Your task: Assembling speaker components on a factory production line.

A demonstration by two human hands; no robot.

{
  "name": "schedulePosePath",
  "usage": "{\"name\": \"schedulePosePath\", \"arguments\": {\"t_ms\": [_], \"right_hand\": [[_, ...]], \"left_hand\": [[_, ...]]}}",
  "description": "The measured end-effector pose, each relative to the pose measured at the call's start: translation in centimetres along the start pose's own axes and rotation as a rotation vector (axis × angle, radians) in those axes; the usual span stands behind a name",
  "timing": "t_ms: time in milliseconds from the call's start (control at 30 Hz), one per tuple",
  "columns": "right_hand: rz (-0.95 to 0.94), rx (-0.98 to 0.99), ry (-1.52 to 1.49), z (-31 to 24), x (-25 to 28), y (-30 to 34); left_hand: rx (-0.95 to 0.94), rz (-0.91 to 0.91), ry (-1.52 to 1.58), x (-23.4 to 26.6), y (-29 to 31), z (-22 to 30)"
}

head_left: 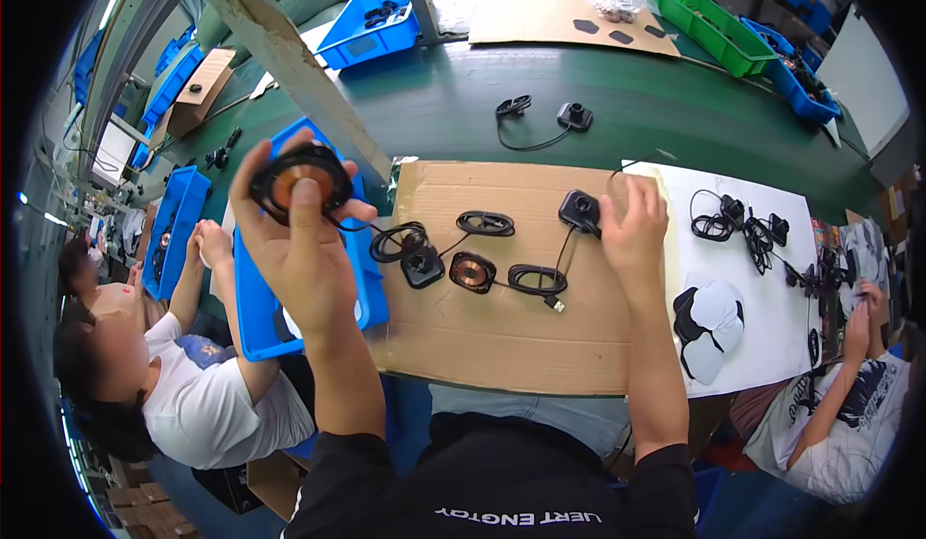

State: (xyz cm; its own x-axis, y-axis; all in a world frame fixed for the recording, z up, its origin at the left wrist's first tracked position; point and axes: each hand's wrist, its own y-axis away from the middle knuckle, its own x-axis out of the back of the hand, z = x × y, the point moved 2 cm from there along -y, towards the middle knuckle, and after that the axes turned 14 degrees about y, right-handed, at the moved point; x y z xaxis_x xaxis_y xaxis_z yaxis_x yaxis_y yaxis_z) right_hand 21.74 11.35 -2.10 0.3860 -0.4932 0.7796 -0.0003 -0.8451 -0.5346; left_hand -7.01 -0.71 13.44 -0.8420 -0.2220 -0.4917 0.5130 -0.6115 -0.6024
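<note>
Raised over the left side, my left hand (pixel 307 274) grips a round black housing with a copper coil (pixel 282 190), thumb across the coil. A black cable runs from it toward the cardboard sheet (pixel 424 331). At the sheet's right edge, my right hand (pixel 637 235) has its fingers closed at the side of a square black module (pixel 579 210) with a round centre. Between the hands lie another square black module (pixel 422 266), a copper coil unit (pixel 473 272), a coiled black cable (pixel 485 223) and a cable with a USB plug (pixel 554 303).
A blue bin (pixel 253 322) stands at the left. White sheet (pixel 786 346) at right bears cabled modules (pixel 733 213) and black-and-white pads (pixel 712 319). Another cabled module (pixel 575 116) lies beyond the cardboard, near a slanted post (pixel 299 66). Co-workers sit on both sides.
</note>
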Motion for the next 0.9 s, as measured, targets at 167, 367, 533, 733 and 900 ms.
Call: {"name": "schedulePosePath", "arguments": {"t_ms": [167, 367, 533, 733, 900], "right_hand": [[-0.099, 0.543, -0.182, -8.5, 3.1, 4.2], [-0.121, 0.960, -0.079, -9.1, -1.5, 6.7], [0.005, 1.094, -0.079, -8.2, -5.1, 2.4], [-0.057, 0.724, -0.468, -4.4, -0.8, 0.3], [-0.113, 0.584, -0.458, -0.9, 4.3, 4.6]], "left_hand": [[-0.176, -0.051, 0.085, 0.5, -1.5, 3.4], [-0.110, -0.318, 0.366, -2.5, 0.0, 4.1], [0.380, -0.835, -0.314, -2.7, 2.9, -1.4], [0.731, -1.151, -0.529, -4.4, 6.2, -7.3], [0.569, -1.193, -0.603, -3.3, 12.2, -10.3]]}}
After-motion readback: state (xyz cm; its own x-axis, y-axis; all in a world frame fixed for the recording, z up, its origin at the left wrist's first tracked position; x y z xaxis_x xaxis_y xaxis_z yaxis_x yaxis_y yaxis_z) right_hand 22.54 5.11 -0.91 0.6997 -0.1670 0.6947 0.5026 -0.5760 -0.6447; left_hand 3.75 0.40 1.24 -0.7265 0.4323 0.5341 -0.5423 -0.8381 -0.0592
